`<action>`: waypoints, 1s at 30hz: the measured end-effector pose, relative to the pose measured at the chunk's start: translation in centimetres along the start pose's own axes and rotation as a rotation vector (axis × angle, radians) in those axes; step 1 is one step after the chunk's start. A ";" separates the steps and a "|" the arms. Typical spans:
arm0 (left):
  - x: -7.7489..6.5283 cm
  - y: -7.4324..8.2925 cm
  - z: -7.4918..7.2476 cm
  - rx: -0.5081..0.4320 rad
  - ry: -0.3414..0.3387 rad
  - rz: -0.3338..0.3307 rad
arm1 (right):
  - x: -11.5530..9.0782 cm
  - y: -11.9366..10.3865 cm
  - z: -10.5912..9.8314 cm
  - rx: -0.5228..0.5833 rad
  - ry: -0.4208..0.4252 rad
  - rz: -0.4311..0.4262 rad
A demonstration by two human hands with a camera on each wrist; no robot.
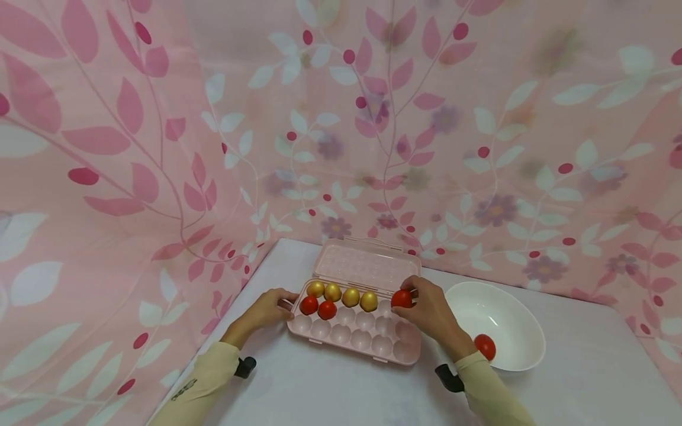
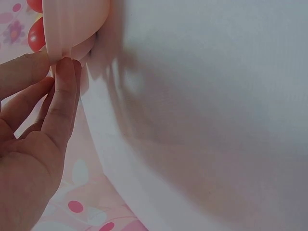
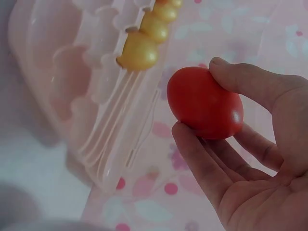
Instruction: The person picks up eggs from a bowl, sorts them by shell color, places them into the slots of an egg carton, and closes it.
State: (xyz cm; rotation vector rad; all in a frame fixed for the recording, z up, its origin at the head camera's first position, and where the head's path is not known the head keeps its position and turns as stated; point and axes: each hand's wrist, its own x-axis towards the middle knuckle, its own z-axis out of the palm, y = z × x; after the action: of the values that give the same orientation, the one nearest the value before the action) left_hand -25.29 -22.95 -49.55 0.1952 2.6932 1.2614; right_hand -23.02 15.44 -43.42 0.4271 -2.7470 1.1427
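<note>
Red and glossy, one egg (image 3: 204, 102) sits pinched between the thumb and fingertips of the right hand (image 1: 434, 313), lifted over the far right corner of the pink carton (image 1: 346, 348), to the right of the four gold eggs (image 1: 350, 297). The carton's long axis runs left to right between the hands, its vacant cells (image 1: 385, 325) on that side nearer the right hand. That hand points leftward and away, while the left hand (image 1: 269, 309) grips the carton's left edge between thumb and fingers.
</note>
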 end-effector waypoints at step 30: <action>0.1 -0.4 -0.1 -0.006 -0.016 0.031 | 2.7 -3.1 9.1 0.074 -0.153 -0.054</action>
State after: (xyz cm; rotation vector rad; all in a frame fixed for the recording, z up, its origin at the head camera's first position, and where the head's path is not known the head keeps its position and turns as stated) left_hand -25.45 -23.23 -49.76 0.2460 2.6823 1.2704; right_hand -24.72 6.37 -47.08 0.6186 -2.8075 1.2509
